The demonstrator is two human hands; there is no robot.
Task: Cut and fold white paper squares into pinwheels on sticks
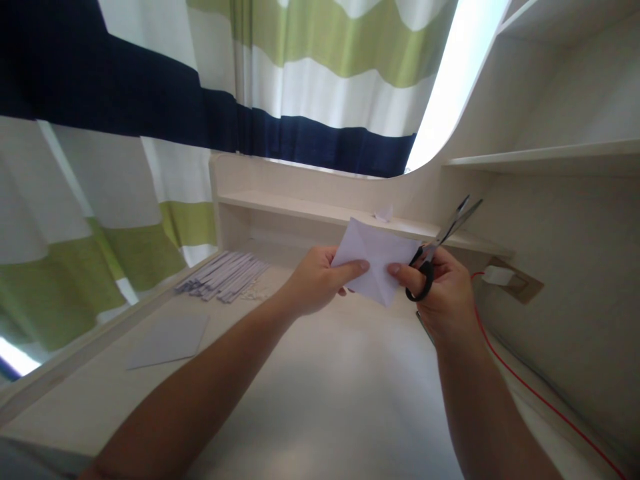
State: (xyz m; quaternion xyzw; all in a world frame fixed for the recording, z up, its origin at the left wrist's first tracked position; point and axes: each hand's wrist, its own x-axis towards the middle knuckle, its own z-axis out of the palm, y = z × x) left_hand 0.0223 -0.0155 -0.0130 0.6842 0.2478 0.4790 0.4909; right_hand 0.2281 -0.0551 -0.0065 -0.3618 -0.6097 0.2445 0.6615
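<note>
Paper (373, 260) — creased, blank — between both hands (315, 280)

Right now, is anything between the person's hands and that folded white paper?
Nothing visible. The left hand pinches the folded paper directly, and the right hand touches its other edge with the thumb while holding black-handled scissors, whose blades point up and away from it.

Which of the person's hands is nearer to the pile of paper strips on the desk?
Left. The left hand pinches the folded paper, right of the paper strips. The right hand, holding the scissors, is farther right.
</note>
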